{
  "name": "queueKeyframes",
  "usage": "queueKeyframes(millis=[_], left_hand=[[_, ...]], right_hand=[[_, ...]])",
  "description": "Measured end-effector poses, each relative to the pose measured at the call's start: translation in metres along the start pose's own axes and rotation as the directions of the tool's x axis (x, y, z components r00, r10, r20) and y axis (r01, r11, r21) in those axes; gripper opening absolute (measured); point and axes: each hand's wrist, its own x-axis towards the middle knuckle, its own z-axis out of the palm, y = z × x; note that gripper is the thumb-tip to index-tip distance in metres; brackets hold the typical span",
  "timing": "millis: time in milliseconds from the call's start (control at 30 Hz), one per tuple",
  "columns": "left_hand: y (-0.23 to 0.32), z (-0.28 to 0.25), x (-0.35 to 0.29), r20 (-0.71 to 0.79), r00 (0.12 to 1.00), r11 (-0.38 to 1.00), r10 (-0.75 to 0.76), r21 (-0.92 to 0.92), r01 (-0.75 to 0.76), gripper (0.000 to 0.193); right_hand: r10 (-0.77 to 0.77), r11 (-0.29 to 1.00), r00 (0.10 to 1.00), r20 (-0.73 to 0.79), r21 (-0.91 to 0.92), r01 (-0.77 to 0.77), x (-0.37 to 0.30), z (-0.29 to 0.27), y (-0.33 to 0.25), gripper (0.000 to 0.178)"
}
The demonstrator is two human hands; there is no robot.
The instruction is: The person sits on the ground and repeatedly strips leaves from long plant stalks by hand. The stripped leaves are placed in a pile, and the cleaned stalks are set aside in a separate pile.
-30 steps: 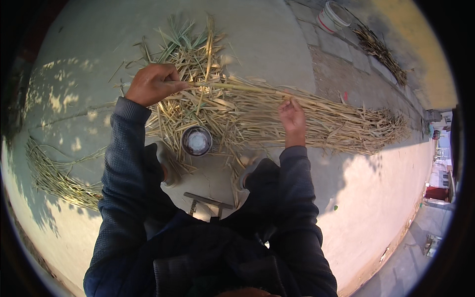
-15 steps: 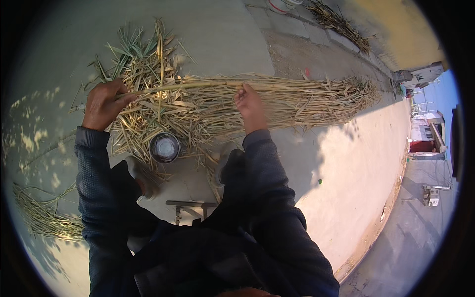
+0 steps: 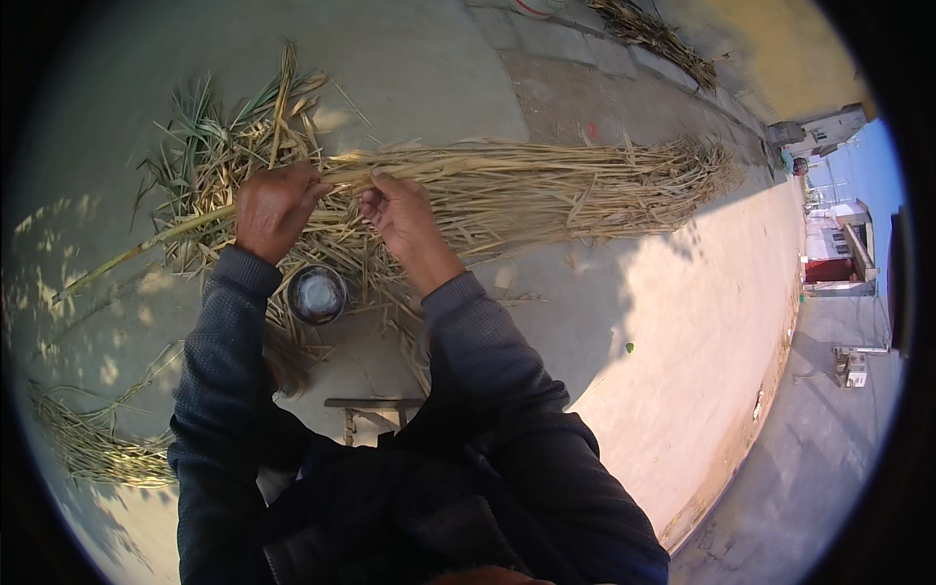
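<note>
My left hand is closed around a long yellowish reed stalk, whose greener end sticks out to the lower left. Close by on the right, my right hand pinches the same stalk between thumb and fingers. Dry leaf strips hang about the stalk near both hands. Beneath and beyond them stretches a long layer of dry reed stalks, laid side by side and reaching far right. A heap of stripped leaves, partly green, lies left of this layer, partly hidden by my left hand.
A round metal bowl with whitish contents stands between my feet, and a small stool is just below. Another bundle of greenish stalks lies at lower left. A darker bundle rests along the yellow wall, beside a white bucket.
My hands have come closer together: the left moved right, the right moved left and slightly nearer. The stalk now juts out well past my left hand and slants down to the left.
</note>
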Motion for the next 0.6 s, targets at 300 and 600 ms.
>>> queueKeyframes(millis=[300,600], left_hand=[[-0.016,-0.014,-0.003,0.124,0.989,0.987,-0.082,-0.125,0.097,0.023],[-0.062,-0.053,-0.013,0.175,0.956,0.968,-0.234,-0.045,0.245,0.023]], right_hand=[[0.037,0.998,0.999,-0.008,-0.041,-0.037,0.003,-0.017,-0.004,0.014],[0.088,0.993,0.959,-0.268,0.105,-0.062,0.044,-0.100,-0.049,0.004]])
